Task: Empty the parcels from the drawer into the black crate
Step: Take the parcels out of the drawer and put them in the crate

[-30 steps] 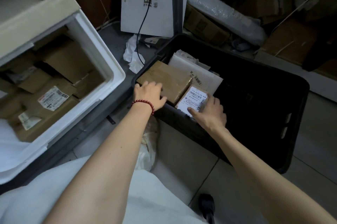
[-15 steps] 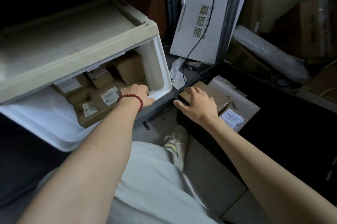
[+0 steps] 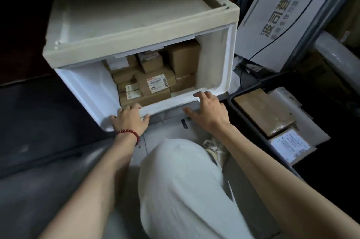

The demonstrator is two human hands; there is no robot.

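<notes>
the drawer [image 3: 165, 104] stands pulled out in front of the person, packed with brown cardboard parcels [image 3: 183, 57], and both hands are at its front wall with nothing in them. the left hand [image 3: 128, 120] lies over the left end of that wall, fingers spread, the tips reaching just past the edge to the near corner of a long flat parcel [image 3: 150, 98]; whether they touch the card i cannot tell. that parcel lies along the front wall, long side running left to right, directly ahead of the left fingers and a little to their right. on top of it, further in, sits a labelled parcel [image 3: 155, 83]. the right hand [image 3: 209, 110] is spread too, fingertips at the right part of the wall, thumb hanging below it, so it is near the long parcel's far end. the black crate [image 3: 272, 80] is on the floor just to the right of the drawer, beside the right arm, with a few parcels in it already. most likely the left hand takes the near end, the right the other, and the lift swings rightward.
</notes>
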